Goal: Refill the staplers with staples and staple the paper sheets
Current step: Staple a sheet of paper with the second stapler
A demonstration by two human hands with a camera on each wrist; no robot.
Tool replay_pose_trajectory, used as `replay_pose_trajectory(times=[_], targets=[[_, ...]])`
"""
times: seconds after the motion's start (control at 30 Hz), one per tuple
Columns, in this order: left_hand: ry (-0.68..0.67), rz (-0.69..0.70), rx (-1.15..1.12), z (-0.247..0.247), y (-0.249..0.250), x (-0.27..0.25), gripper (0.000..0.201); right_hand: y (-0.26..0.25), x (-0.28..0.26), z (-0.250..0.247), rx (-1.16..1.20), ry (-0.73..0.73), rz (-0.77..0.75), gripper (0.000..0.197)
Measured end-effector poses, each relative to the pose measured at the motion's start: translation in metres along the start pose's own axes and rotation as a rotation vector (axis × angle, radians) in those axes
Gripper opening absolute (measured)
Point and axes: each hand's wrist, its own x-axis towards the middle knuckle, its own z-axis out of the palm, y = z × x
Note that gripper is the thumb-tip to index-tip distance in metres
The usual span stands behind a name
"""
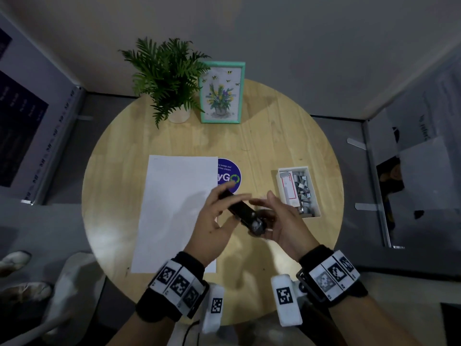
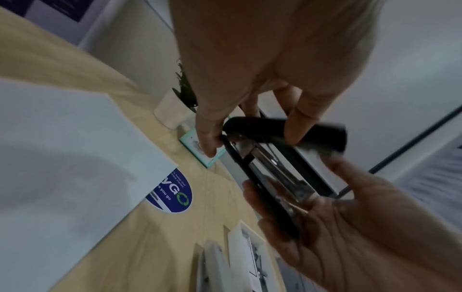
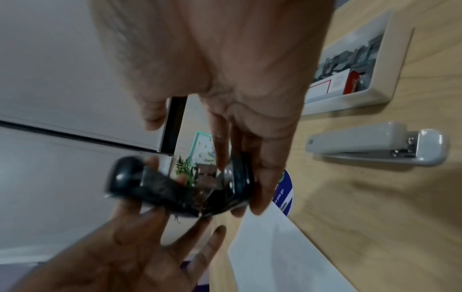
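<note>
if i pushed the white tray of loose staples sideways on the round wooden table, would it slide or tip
Probably slide. The white rectangular tray is low-walled and sits flat on the smooth round wooden table, so tipping looks unlikely. The loose grey metal staples piled inside would likely shift and rattle, and a sharp shove might spill some over the shallow rim.

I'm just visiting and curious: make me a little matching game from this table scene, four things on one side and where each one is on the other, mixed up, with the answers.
Things:
1. black stapler
2. grey stapler
3. loose staples
4. paper sheets

Places:
A. in the white tray
B. flat on the table, partly covering a blue round sticker
C. held up, hinged open, between both hands
D. lying closed on the table beside the tray

Pairs: 1-C, 2-D, 3-A, 4-B
</note>
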Motion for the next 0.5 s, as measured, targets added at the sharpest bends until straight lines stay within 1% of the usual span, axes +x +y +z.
replay_pose_trajectory(times=[0.07, 0.13, 0.2, 0.23, 0.27, 0.33, 0.4, 0.43, 0.5], targets=[[-0.059, -0.017, -0.008, -0.004, 0.001, -0.004, 0.051, 0.005, -0.002, 0.009, -0.122, -0.073, 0.038, 0.054], [-0.067, -0.064, -0.059, -0.012, 0.002, -0.006, 0.051, 0.014, -0.001, 0.021, -0.232, -0.094, 0.077, 0.056], [-0.036, -0.123, -0.162, -0.026, -0.004, -0.005, 0.05, 0.024, 0.004, 0.034, -0.278, -0.06, 0.101, 0.054], [0.002, -0.169, -0.197, -0.033, -0.012, -0.002, 0.047, 0.029, 0.008, 0.039, -0.278, -0.033, 0.114, 0.049], [0.064, -0.221, -0.181, -0.046, -0.024, 0.002, 0.043, 0.033, 0.013, 0.048, -0.28, -0.016, 0.125, 0.042], [0.211, -0.3, -0.011, -0.074, -0.057, 0.016, 0.036, 0.044, 0.026, 0.067, -0.292, 0.015, 0.132, 0.033], [0.295, -0.385, 0.171, -0.105, -0.088, 0.035, 0.029, 0.059, 0.043, 0.084, -0.388, 0.044, 0.108, 0.032], [0.324, -0.446, 0.258, -0.12, -0.1, 0.045, 0.029, 0.066, 0.051, 0.092, -0.467, 0.049, 0.088, 0.033], [0.381, -0.557, 0.378, -0.147, -0.115, 0.064, 0.039, 0.077, 0.062, 0.105, -0.602, 0.033, 0.059, 0.03]])
